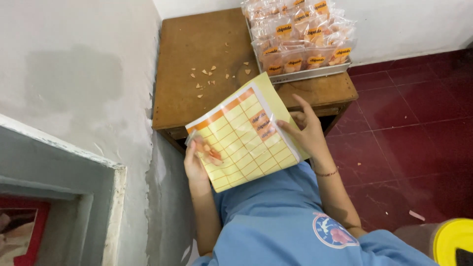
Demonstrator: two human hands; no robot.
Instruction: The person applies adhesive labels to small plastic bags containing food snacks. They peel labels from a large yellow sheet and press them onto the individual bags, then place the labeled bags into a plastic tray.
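I hold a yellow sheet [246, 140] ruled into orange-edged rectangles, with three labels left near its middle. My left hand [196, 160] grips its lower left corner and also pinches a small clear bag [208, 150] of orange chips against it. My right hand [308, 132] rests on the sheet's right edge, with its fingers close to the remaining labels. The sheet hovers over my lap and over the near edge of a brown wooden table [197, 59].
A metal tray [315, 74] packed with several clear bags of chips bearing orange labels sits at the table's far right. Chip crumbs [209, 73] are scattered on the tabletop. White walls stand left and behind, red floor tiles lie right, and a yellow lid [453, 241] shows at the lower right.
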